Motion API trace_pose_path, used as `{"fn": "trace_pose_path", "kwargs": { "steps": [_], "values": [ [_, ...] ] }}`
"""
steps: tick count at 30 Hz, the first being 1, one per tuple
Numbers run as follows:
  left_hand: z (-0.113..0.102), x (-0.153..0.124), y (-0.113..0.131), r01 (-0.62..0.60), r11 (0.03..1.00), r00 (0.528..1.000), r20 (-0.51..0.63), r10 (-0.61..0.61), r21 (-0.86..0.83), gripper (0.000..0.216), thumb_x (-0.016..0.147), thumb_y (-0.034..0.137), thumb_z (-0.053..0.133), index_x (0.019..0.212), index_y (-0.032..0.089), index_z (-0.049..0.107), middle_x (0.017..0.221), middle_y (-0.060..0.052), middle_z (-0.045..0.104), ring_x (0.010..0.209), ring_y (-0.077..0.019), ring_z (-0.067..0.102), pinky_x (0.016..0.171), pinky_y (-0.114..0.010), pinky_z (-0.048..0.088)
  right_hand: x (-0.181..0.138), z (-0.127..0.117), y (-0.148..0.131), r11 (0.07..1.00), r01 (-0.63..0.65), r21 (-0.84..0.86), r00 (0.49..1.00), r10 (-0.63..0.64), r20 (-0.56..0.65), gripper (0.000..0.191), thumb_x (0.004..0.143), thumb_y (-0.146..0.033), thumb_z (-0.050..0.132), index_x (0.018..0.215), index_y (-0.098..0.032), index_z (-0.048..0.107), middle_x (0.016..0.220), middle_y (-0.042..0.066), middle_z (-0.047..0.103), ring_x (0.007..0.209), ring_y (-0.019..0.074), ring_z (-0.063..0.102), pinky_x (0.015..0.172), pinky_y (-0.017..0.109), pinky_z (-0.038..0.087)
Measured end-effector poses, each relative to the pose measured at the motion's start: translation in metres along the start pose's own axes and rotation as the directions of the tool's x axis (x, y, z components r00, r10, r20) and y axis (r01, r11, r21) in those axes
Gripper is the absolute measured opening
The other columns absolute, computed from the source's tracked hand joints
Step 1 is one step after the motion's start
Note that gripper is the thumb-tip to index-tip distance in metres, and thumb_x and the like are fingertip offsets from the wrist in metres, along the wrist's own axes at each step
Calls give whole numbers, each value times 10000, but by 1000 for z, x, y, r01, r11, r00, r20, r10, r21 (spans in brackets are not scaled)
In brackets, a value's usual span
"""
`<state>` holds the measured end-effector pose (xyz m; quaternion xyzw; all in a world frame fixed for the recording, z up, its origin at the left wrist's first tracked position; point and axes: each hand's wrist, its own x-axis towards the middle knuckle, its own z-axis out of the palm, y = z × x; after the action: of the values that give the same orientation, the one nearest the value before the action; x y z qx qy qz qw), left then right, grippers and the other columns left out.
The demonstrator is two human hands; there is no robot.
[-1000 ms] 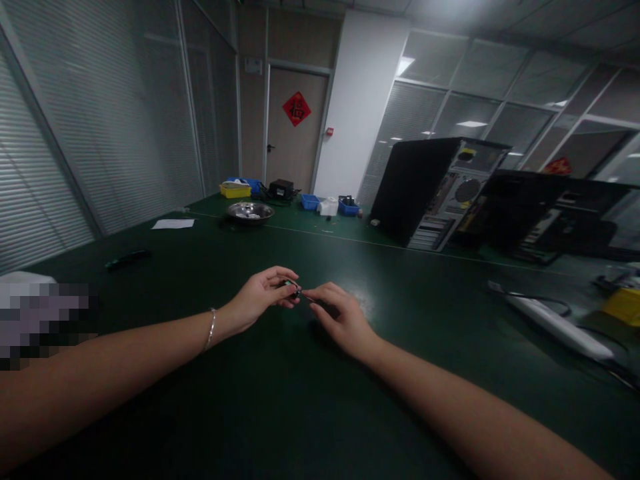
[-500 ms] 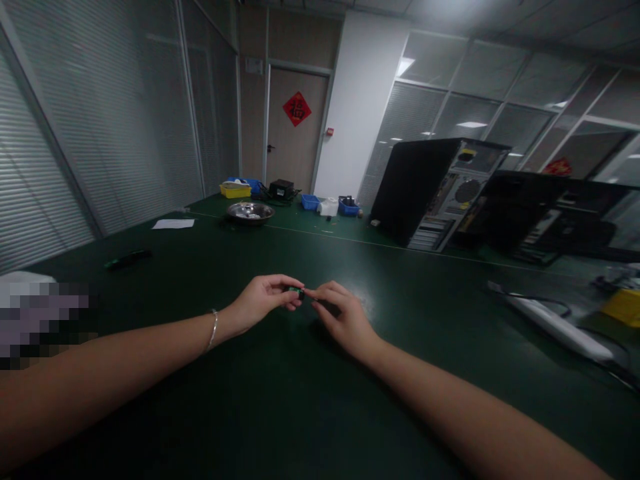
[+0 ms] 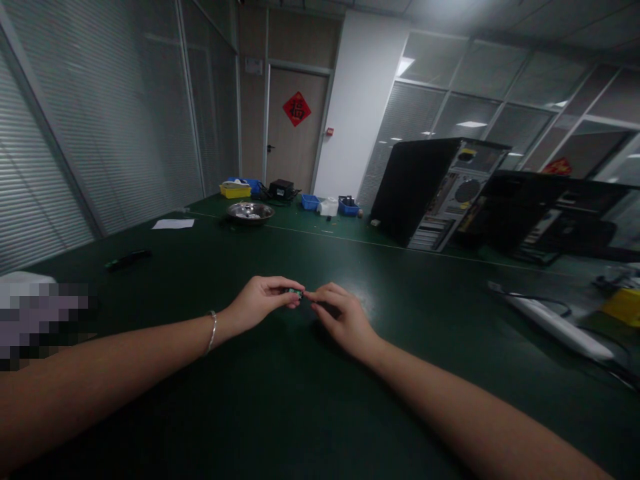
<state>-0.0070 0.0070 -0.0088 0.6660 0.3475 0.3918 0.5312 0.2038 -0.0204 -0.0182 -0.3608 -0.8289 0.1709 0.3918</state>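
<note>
My left hand [image 3: 265, 295], with a bracelet at the wrist, pinches a small green and black piece [image 3: 296, 292] that looks like a bit of circuit board. Its fingers hide much of the piece. From the other side, my right hand [image 3: 345, 317] brings its index fingertip up against or very near the piece's right end. The right thumb and index finger are drawn close together; whatever lies between them is too small to make out. Both hands are over the dark green table [image 3: 280, 400].
A dark green-marked object [image 3: 127, 259] and white paper [image 3: 173, 224] lie at left. Farther back are a metal bowl [image 3: 250, 213], blue bins [image 3: 310, 202] and a yellow bin [image 3: 235, 192]. A computer tower [image 3: 440, 193] stands right, beyond a power strip [image 3: 555, 325].
Both hands stay in nearly the same place. The left fingers and the small piece have shifted very slightly, with the left fingertips now closer to the right index finger.
</note>
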Motion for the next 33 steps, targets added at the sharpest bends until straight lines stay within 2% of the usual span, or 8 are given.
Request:
{"fn": "trace_pose_path", "kwargs": {
  "steps": [7,12,24,33],
  "values": [
    [-1,0,-3,23,998,1000,-6,-24,-56,227,755,158,693,981,154,712,910,-64,732,787,-158,671,813,-316,530,0,0,-2,1000,-4,1,1000,4,-5,334,864,-121,545,1150,-262,643,963,53,609,885,164,589,769,291,486],
    [1,-1,-2,6,1000,1000,-17,-7,-29,221,749,155,696,970,148,715,909,-62,732,788,-159,679,812,-311,539,0,2,-1,1000,1,-22,1000,-2,-26,331,871,-134,538,1158,-261,642,952,55,614,873,165,591,749,286,485],
    [1,-3,1,75,993,996,-39,-79,-94,218,750,133,696,967,143,716,904,-66,741,782,-158,687,812,-306,540,1,2,-2,1000,3,27,1000,-2,-30,327,876,-140,543,1159,-268,644,943,52,609,867,161,590,740,283,486],
    [-4,1,-13,44,992,999,21,-42,-117,245,778,189,683,1021,155,698,989,-83,727,870,-192,686,837,-335,533,0,3,-1,995,-33,91,999,35,-24,311,867,-141,560,1136,-262,658,933,52,612,867,163,592,762,300,494]
  ]
}}
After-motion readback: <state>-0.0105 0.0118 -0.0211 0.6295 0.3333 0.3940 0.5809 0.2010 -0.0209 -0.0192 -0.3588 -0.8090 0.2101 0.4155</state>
